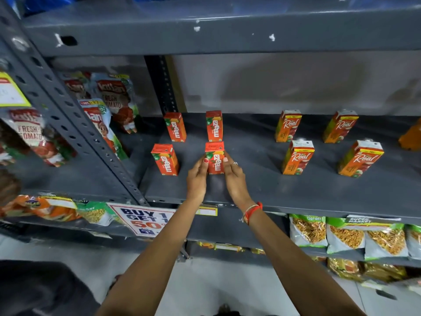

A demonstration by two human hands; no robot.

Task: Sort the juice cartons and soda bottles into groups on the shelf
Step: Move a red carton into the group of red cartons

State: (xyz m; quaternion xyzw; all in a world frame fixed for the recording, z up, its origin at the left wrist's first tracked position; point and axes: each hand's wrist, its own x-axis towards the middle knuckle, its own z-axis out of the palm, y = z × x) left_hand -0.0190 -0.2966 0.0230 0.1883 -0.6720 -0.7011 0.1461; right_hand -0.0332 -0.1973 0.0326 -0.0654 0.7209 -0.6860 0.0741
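Small red Maaza juice cartons stand on the grey shelf (262, 185) in a two-by-two group: two at the back (175, 127) (214, 125), one front left (165, 159), one front right (215, 158). My left hand (197, 177) and my right hand (234, 176) press on either side of the front right carton, which stands upright on the shelf. To the right, several taller orange Real cartons stand in a second group, with back ones (288, 126) (340, 127) and front ones (297, 157) (360, 158). No soda bottle is clearly visible.
An orange object (411, 136) is cut off at the shelf's right edge. Tomato ketchup pouches (118, 101) fill the neighbouring bay beyond the slanted upright post (75, 124). Snack bags (346, 236) hang on the shelf below, beside a promotion sign (143, 218).
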